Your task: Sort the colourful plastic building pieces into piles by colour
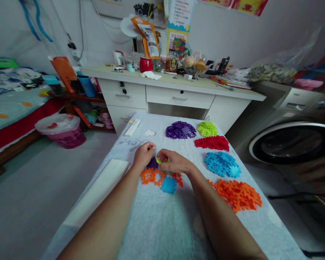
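My left hand point(144, 154) is closed, its fingers pinched on a purple plastic piece point(153, 163). My right hand point(173, 161) is closed on a small yellow-green piece point(159, 160), pressed against the purple one. Both hands rest on a grey-covered table point(162, 224). Just below them lies a joined chain of pieces: orange point(151, 176), blue point(168, 184) and red-orange point(178, 178).
Sorted piles lie to the right: purple point(181, 130), yellow-green point(207, 129), red point(212, 143), blue point(222, 164), orange point(237, 195). A white box point(132, 128) lies at the table's far left. A cluttered white desk point(176, 94) stands behind, a washing machine point(295, 141) at right.
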